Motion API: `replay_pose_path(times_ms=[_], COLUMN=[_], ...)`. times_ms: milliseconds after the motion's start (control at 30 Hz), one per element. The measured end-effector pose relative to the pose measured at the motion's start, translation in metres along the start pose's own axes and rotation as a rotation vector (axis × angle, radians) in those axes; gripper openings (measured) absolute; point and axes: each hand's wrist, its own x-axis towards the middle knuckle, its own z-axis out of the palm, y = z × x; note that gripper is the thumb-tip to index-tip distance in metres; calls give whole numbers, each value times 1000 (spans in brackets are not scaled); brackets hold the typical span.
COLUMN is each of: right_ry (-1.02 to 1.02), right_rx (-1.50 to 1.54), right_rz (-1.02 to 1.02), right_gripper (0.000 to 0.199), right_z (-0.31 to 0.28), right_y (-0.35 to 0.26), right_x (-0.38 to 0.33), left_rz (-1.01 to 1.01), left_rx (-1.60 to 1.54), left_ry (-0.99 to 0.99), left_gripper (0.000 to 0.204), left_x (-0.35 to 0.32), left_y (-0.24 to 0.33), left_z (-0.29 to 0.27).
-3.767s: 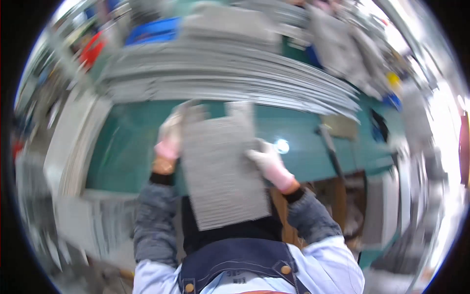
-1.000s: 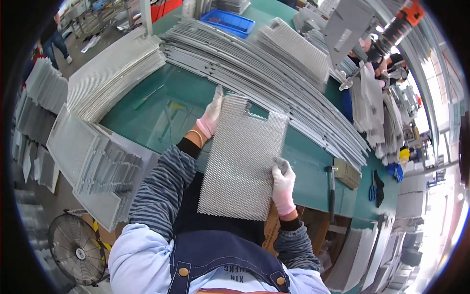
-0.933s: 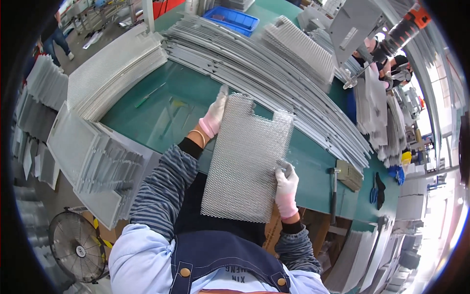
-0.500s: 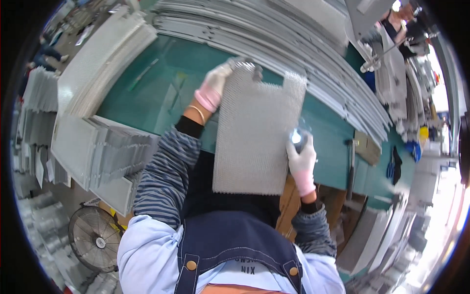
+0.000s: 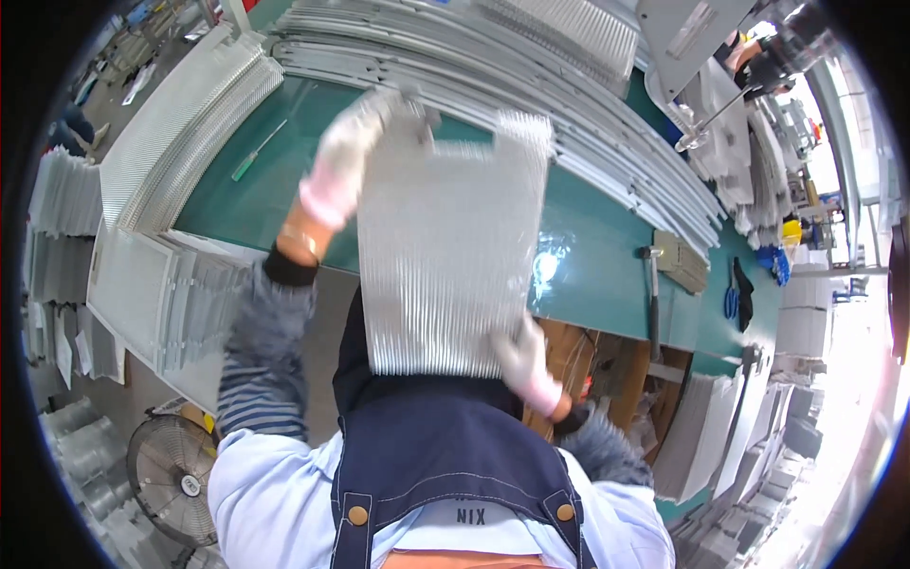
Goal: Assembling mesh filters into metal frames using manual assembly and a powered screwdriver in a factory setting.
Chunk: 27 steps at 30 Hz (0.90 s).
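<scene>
On my feed, the right hand [image 5: 526, 363] has slid down to the lower right corner of the mesh panel [image 5: 450, 247]; blur hides whether it grips. The left hand [image 5: 349, 150] pinches the top left tab, so support looks diagonal, above the green bench's [image 5: 607, 223] near edge. Beyond: hammer [image 5: 654, 308], metal strips [image 5: 427, 71], then a distant person's legs [image 5: 71, 128].

panel [image 5: 450, 256]: ridged shiny metal | tabletop [image 5: 607, 275]: smooth, glossy | apron [image 5: 445, 427]: matt cloth
</scene>
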Motion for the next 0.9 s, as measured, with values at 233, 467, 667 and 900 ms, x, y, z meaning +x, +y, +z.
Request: replay_pose_path(times_ms=[233, 467, 667, 900], right_ry=[-185, 97, 187, 466], right_rx=[315, 499, 363, -546], right_rz=[245, -242, -309, -383], right_gripper=[39, 23, 25, 20], right_z=[-31, -47, -43, -191], right_y=[14, -45, -43, -25], right_x=[-52, 37, 30, 84], left_rz=[-20, 544, 223, -38], left_rx=[1, 675, 1333, 1279], left_ry=[-189, -188, -202, -522], left_gripper=[38, 38, 31, 14], left_x=[-71, -65, -87, -22], left_y=[-21, -41, 22, -47], left_z=[58, 23, 115, 98])
